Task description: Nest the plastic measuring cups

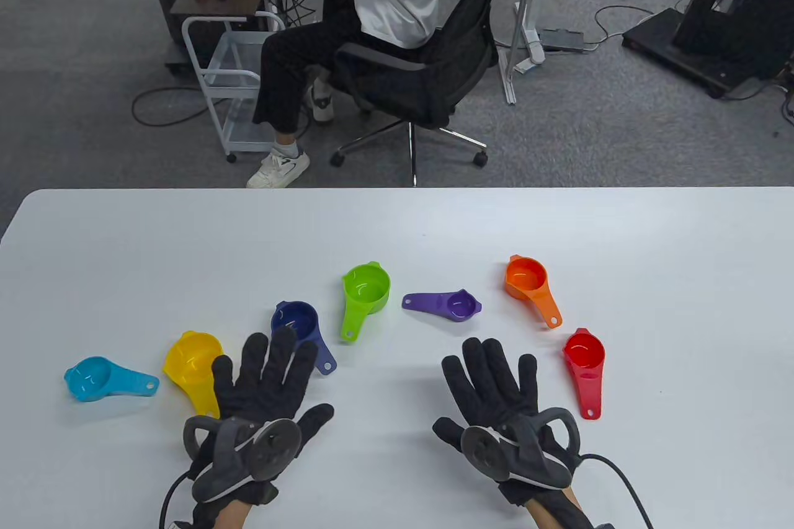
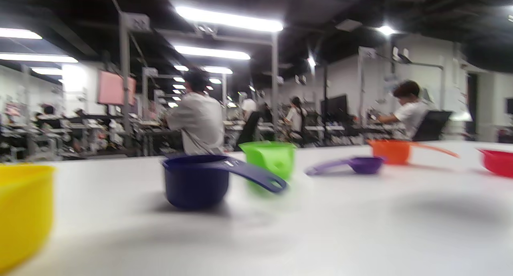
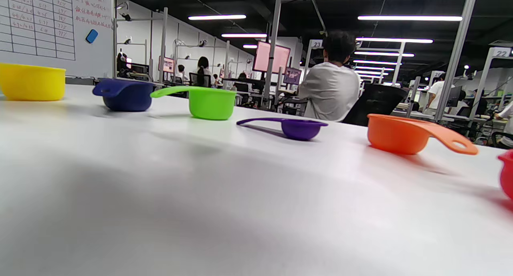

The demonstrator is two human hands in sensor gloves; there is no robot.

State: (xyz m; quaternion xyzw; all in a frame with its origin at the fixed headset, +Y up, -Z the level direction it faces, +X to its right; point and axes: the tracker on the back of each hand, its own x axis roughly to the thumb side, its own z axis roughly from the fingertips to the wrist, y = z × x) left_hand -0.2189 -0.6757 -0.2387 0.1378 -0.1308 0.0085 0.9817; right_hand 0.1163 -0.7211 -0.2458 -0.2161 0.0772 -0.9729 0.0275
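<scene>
Left hand [image 1: 263,389]: seen palm down over the surface [image 1: 397,231], fingers spread flat and nothing gripped; its fingertips [image 1: 286,340] are laid over the near rim of the navy cup, and its outer edge overlaps the yellow cup in the table view.
Right hand [image 1: 496,392]: laid flat, fingers spread wide, nothing held; it is placed just inboard of the red cup, apart from it.
Yellow cup [image 1: 189,364]: set upright just left of the left hand, its handle hidden under the glove.
Navy cup [image 1: 296,321]: set upright beyond the left fingertips, handle pointed toward the near right.
Light blue cup [image 1: 93,379]: found at the far left, handle pointed right toward the yellow cup.
Green cup [image 1: 366,290]: placed between the navy and purple cups, handle pointed toward the near edge.
Purple cup [image 1: 459,306]: the shallowest one, placed beyond the right hand, handle pointed left.
Orange cup [image 1: 527,281]: placed right of the purple cup, handle angled to the near right.
Red cup [image 1: 584,355]: set just right of the right hand, handle pointed toward the near edge.
Nesting: all seven cups are kept separate, none inside another.
</scene>
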